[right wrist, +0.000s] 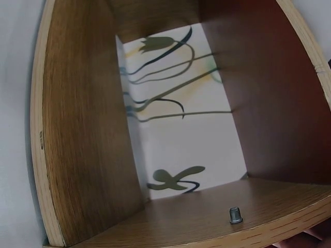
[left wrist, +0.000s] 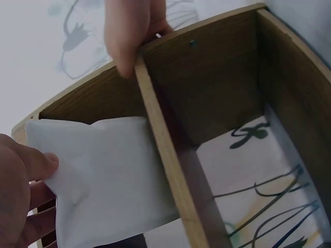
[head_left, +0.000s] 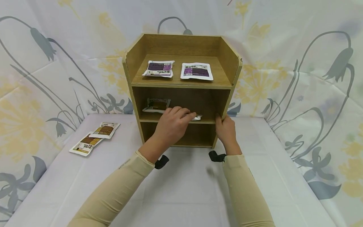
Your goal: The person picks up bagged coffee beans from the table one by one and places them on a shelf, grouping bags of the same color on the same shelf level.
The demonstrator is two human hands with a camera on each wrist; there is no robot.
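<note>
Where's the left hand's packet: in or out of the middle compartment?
At least partly in: left wrist view shows the packet extending behind the shelf edge, left hand gripping it. Fully in: cannot tell.

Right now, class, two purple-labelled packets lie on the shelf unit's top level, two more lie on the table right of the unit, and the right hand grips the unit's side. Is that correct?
One slip: the head view shows the other two packets on the table left of the shelf unit, not right. The purple-labelled packets and right hand stand as stated.
</note>
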